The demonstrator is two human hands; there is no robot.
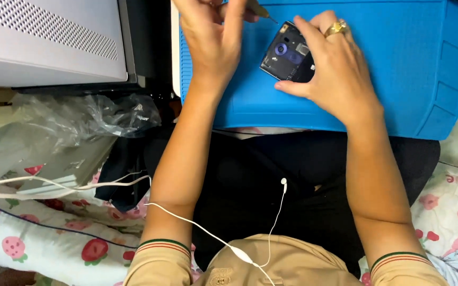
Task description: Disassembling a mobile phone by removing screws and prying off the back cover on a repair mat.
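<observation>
We steadied the opened phone (288,53) with our right hand (335,74), thumb under its near edge and fingers (314,26) curled over its far side, so it could not slide on the blue mat (398,69) laid across our lap. Its back cover was off, exposing the dark inner frame and camera ring. Our left hand (213,37) pinched a slim tool (263,11), apparently a small screwdriver, its tip just above the phone's upper corner, near the right fingers. A white earphone cable (208,233) trailed down over our tan shirt (282,265). Left of the left fingers sat a grey perforated case (49,37), crumpled clear plastic (80,116) and strawberry-print bedding (54,243).
</observation>
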